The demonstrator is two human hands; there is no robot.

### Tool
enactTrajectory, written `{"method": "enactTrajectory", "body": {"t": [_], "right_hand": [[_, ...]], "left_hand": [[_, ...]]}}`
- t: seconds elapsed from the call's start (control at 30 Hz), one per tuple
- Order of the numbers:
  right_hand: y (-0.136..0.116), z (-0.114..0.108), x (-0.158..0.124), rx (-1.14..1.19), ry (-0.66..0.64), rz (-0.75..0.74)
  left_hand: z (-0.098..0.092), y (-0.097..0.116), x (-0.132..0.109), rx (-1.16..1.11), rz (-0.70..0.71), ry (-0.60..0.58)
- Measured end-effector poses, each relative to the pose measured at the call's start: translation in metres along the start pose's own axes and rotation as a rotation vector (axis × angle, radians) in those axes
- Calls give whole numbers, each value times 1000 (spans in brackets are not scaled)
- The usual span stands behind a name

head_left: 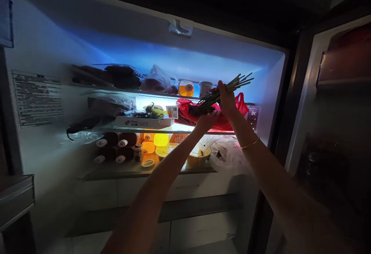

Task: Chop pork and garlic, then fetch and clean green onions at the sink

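Note:
Both my arms reach into an open, lit fridge. My right hand (226, 100) is closed round a bunch of long green stalks (232, 85), whose cut ends stick up to the right at the middle shelf. My left hand (206, 121) sits just below, its fingers curled at the dark lower end of the bunch and against a red plastic bag (241, 105) on that shelf. A thin gold bangle (249, 144) circles my right wrist.
The top shelf holds dark bagged food, a yellow jar (186, 88) and a tin (205, 88). A flat white box (143, 122) lies on the middle shelf. Below are dark bottles (111, 146), yellow tubs, a bowl (197, 157) and white bags (228, 154). Drawers (199, 192) sit underneath; door racks flank both sides.

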State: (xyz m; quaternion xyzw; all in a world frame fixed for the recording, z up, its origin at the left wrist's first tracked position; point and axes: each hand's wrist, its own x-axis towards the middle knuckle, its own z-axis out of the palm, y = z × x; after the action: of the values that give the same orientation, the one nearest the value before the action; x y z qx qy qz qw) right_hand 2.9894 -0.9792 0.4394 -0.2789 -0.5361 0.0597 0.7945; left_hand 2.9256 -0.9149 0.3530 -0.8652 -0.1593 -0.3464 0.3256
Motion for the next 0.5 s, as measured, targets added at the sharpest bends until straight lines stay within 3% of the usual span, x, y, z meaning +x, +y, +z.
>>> {"method": "enactTrajectory", "body": {"t": [0.1, 0.17, 0.37, 0.5], "right_hand": [[-6, -8, 1, -16, -97, 40], [-10, -17, 0, -31, -140, 70], [-8, -39, -1, -59, -137, 99], [-8, -34, -7, -13, -200, 125]], "left_hand": [[-7, -13, 12, 38, -49, -87], [-16, -26, 12, 0, -61, -73], [-56, -62, -19, -162, -185, 131], [-73, -72, -33, -346, -238, 305]]}}
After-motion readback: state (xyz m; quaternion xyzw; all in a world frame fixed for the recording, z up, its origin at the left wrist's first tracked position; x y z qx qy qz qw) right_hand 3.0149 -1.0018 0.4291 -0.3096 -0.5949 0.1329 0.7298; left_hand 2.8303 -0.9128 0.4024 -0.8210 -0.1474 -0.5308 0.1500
